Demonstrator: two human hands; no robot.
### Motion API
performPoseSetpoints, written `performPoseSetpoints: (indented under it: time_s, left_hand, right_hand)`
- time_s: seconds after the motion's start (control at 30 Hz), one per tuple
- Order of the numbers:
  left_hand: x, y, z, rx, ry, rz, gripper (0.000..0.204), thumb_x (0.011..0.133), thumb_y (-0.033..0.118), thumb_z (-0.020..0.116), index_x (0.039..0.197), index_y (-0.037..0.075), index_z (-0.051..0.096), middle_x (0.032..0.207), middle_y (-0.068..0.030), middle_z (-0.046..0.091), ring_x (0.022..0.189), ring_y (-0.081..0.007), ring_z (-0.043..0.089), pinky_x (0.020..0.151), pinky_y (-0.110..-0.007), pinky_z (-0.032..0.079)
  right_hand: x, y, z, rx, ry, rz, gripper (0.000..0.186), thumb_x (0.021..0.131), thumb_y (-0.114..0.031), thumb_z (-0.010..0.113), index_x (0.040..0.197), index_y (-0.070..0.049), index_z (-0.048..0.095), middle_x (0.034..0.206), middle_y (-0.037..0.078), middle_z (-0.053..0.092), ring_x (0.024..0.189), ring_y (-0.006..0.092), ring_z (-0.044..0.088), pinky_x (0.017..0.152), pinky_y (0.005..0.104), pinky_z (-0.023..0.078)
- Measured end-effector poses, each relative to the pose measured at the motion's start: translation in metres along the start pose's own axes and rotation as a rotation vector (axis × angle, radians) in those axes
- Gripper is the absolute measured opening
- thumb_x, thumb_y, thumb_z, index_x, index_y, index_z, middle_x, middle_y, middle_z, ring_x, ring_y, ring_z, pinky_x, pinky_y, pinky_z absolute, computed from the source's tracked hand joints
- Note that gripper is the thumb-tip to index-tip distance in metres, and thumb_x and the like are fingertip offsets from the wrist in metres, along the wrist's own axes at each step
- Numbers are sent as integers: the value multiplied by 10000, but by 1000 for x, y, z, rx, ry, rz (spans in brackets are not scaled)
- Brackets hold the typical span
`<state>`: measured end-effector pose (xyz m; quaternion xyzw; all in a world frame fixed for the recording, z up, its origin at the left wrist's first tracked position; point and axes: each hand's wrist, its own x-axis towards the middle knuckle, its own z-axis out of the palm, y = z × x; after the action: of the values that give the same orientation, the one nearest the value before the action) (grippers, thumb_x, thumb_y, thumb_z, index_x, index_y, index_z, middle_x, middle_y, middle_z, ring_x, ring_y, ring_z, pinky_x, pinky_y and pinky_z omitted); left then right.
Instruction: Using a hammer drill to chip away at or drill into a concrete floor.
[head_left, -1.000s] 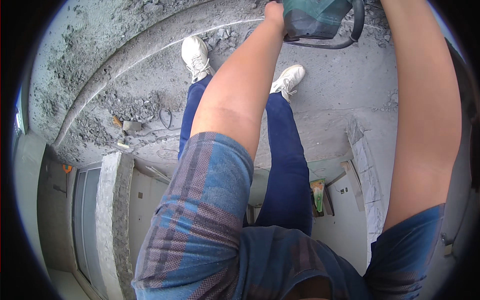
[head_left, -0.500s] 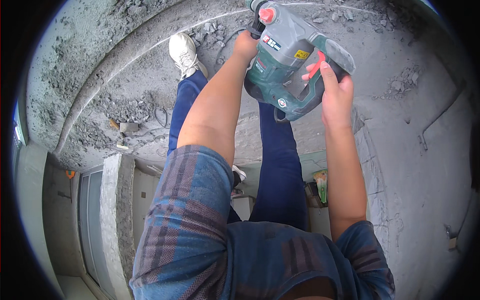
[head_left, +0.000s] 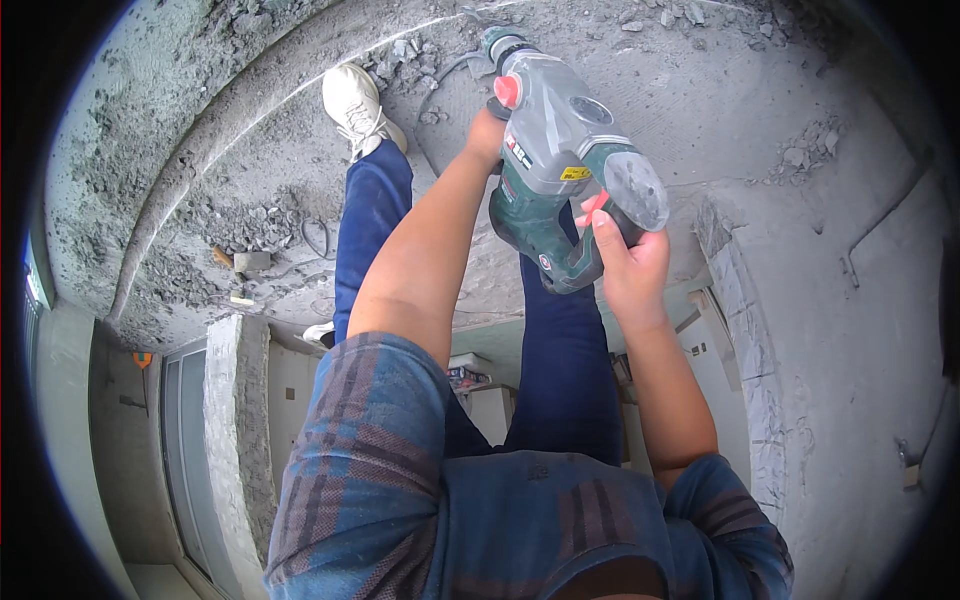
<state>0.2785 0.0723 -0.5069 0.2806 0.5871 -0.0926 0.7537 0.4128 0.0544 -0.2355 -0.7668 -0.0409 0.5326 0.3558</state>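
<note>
My left hand (head_left: pixel 486 133) is wrapped round the side handle of a green-and-grey rotary hammer (head_left: pixel 540 140), at left of its housing. My right hand (head_left: pixel 637 262) grips the rear handle, its thumb beside the red trigger (head_left: pixel 596 208). The tool's front end (head_left: pixel 500 45) points away from me toward the rough concrete floor (head_left: pixel 660 120); whether the bit touches it I cannot tell. A white shoe (head_left: pixel 350 105) and dark-blue trouser leg (head_left: pixel 375 230) are left of the tool, which hides part of my other leg.
Rubble (head_left: pixel 800 150) lies right and along a curved white line (head_left: pixel 215 150). A hammer-like block (head_left: pixel 250 261) and cable loop (head_left: pixel 314 236) sit at left. A rough concrete edge (head_left: pixel 235 410) runs beside a glazed door (head_left: pixel 185 440); another ledge (head_left: pixel 750 380) is at right.
The rotary hammer has come from the top edge down into full view and angled differently. Both hands have moved with it, the right one inward and downward.
</note>
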Motion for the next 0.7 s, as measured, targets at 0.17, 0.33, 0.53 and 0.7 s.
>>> performPoseSetpoints:
  time_s: [0.17,0.33,0.53,0.7]
  left_hand:
    - [25,-19,5,-778,-115,-90,340,935,248,577,1181,17,618,1075,-125,680,948,-249,666,800,-393,530]
    - [26,-15,30,-1157,-263,-52,338,967,252,516,1205,28,603,1106,-131,669,971,-262,660,821,-400,533]
    - [2,9,24,-561,-31,76,412,982,340,470,1212,20,594,1141,-145,659,991,-280,657,842,-414,528]
    - [10,14,18,-840,-137,51,470,984,413,459,1235,33,577,1133,-132,660,1019,-273,649,865,-413,520]
  right_hand:
    - [-6,-40,46,-321,9,-106,309,853,-127,706,1090,9,561,915,139,672,829,239,669,743,368,521]
    - [24,-59,65,-345,28,-144,346,823,-185,718,1052,3,540,849,206,659,822,395,669,727,433,511]
    - [28,-70,30,-152,17,20,291,919,-64,624,1183,17,534,1079,66,625,980,125,579,882,303,476]
    - [31,-65,38,-348,-19,-4,328,867,-95,670,1138,34,537,994,123,648,932,204,632,840,340,490]
